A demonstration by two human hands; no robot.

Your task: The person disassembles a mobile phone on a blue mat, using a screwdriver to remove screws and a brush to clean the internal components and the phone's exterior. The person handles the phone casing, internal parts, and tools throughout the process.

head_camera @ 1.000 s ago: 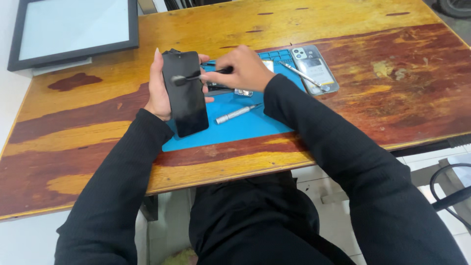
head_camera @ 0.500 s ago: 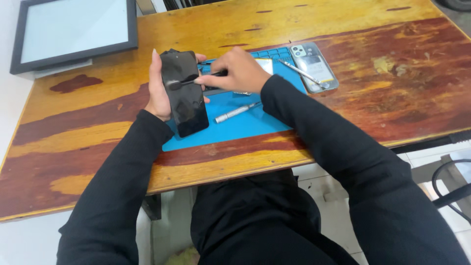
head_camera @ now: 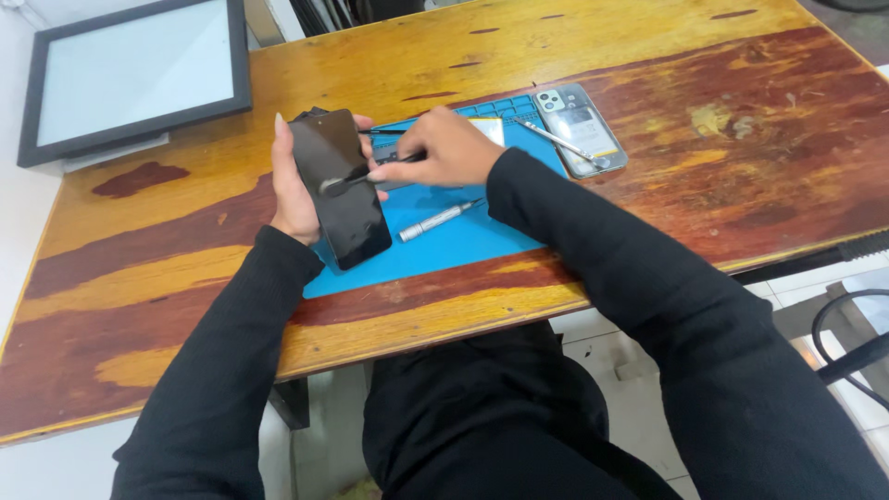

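left hand (head_camera: 294, 185) clasps black smartphone (head_camera: 340, 185) above blue repair mat (head_camera: 463, 236) | right hand (head_camera: 444, 153) pinches thin pry tool (head_camera: 356, 179) on screen | advice: keep tool flat, press gently

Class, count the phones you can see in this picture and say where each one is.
2. One black phone is held upright in the left hand; one phone in a clear case lies at the blue mat's far right corner. Others may be hidden.
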